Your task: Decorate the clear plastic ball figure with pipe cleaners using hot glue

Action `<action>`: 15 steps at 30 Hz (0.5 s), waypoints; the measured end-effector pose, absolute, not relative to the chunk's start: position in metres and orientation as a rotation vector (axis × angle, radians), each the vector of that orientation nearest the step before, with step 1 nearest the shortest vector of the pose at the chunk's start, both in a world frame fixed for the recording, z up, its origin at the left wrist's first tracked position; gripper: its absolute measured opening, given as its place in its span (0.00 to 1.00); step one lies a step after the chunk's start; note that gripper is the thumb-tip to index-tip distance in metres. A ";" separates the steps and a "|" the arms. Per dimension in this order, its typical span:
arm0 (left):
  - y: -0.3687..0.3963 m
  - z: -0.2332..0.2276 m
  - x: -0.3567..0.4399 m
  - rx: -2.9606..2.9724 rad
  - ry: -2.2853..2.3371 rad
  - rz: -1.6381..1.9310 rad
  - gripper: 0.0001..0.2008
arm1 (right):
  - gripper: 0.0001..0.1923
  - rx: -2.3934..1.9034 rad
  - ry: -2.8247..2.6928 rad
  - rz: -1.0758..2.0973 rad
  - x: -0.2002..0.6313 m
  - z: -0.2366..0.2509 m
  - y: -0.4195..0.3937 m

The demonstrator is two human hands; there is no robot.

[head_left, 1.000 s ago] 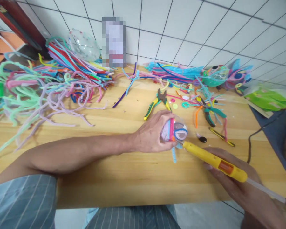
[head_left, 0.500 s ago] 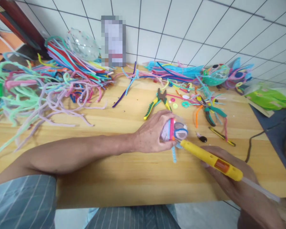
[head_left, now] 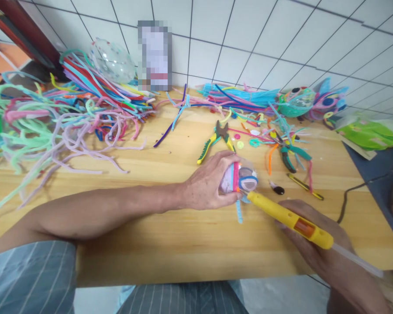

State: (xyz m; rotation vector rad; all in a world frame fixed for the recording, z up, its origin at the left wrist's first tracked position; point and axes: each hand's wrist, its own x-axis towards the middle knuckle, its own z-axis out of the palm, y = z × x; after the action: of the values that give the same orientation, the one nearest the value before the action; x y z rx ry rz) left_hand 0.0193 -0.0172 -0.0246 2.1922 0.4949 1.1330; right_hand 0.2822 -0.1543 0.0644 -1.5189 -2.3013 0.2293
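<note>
My left hand [head_left: 209,181] is wrapped around a small clear ball decorated with pink, orange and blue pipe cleaners [head_left: 239,177], held just above the wooden table [head_left: 170,235]. My right hand [head_left: 317,244] grips a yellow glue gun [head_left: 290,219] with an orange trigger, its tip touching the lower right side of the ball. A clear glue stick [head_left: 356,261] sticks out of the gun's back end. A short blue pipe cleaner [head_left: 239,211] hangs below the ball.
Loose pipe cleaners [head_left: 52,117] cover the left and back of the table. Yellow-green pliers [head_left: 216,139] and green pliers [head_left: 290,155] lie behind the ball. A finished ball craft [head_left: 296,102], a green bag [head_left: 367,133] and a black cord [head_left: 347,196] are at the right.
The glue gun and my right hand have shifted slightly left and up toward the ball. My left hand and the ball stay put.
</note>
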 end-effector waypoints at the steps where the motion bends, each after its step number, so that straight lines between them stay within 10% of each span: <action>1: -0.017 -0.024 0.019 2.191 0.494 1.134 0.38 | 0.08 -1.522 -2.299 0.230 0.282 0.064 -0.155; 15: -0.016 -0.027 0.020 2.204 0.494 1.131 0.40 | 0.05 -1.475 -2.387 0.110 0.276 0.070 -0.153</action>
State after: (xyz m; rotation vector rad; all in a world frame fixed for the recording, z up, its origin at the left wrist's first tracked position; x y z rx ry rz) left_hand 0.0198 -0.0161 -0.0267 2.2038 0.4942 1.1306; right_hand 0.2760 -0.1533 0.0702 -1.4751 -2.3867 0.1096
